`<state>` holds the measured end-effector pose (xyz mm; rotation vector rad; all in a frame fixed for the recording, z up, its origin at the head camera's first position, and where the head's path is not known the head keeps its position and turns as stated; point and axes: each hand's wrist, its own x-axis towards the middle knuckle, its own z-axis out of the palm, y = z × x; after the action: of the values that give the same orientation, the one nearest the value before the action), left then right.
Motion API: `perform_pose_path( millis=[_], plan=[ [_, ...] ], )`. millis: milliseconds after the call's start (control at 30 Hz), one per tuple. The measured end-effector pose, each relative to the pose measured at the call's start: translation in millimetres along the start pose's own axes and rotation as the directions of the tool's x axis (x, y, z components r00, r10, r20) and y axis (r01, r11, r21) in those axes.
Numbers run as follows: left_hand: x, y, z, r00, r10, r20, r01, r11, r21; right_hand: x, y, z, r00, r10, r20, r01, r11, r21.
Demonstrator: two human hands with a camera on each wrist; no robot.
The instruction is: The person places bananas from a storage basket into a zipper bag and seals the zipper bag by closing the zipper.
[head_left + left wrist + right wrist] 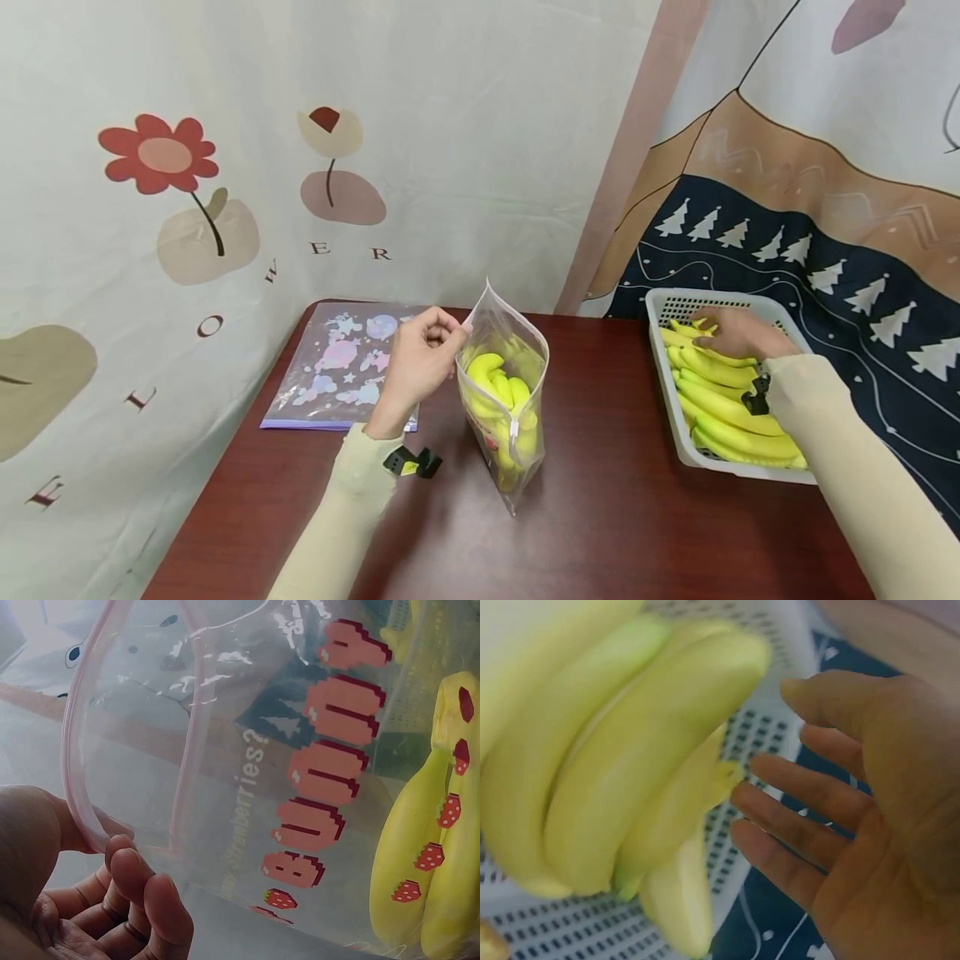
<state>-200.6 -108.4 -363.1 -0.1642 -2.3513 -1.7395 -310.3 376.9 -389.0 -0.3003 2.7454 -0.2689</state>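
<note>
My left hand (420, 358) pinches the rim of a clear zip bag (536, 442) between thumb and fingertips. The bag stands upright with its mouth open, and yellow bananas (495, 387) lie inside it. Pink lettering and small strawberries are printed on its side in the left wrist view. Over the far end of a white plastic basket (678, 429) is my right hand (735, 329). That basket holds several bananas (731, 407). In the right wrist view the right fingers (802, 780) are spread apart beside the bananas, with nothing between them and the thumb.
A flat clear bag (337, 362) with pastel prints and a purple zip edge lies on the dark red table (600, 517), left of the upright bag. A printed curtain (480, 150) hangs right behind the table. Each wrist wears a small black camera (412, 462).
</note>
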Motion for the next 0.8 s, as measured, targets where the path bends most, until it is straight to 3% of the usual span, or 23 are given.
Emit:
perform_pose_path(
  millis=[200,400,700,800],
  plan=[
    [-0.3,-2.0,-0.6,1.000,0.009,0.005,-0.009,1.000,-0.014,1.2,12,4,0.998,-0.014,0.064,0.016,0.999,-0.040],
    [-0.2,1.3,1.1,1.000,-0.016,0.007,0.016,1.000,0.013,10.3,14,9,0.999,-0.016,0.048,0.019,0.998,-0.052],
    [-9.8,30.0,-2.1,0.999,-0.040,0.022,0.040,0.999,-0.002,20.4,13,19,0.995,-0.038,0.093,0.050,0.991,-0.121],
    [-11.2,33.0,-3.2,0.999,-0.037,0.021,0.037,0.999,-0.010,21.5,12,20,0.995,-0.024,0.102,0.036,0.992,-0.121]
  ],
)
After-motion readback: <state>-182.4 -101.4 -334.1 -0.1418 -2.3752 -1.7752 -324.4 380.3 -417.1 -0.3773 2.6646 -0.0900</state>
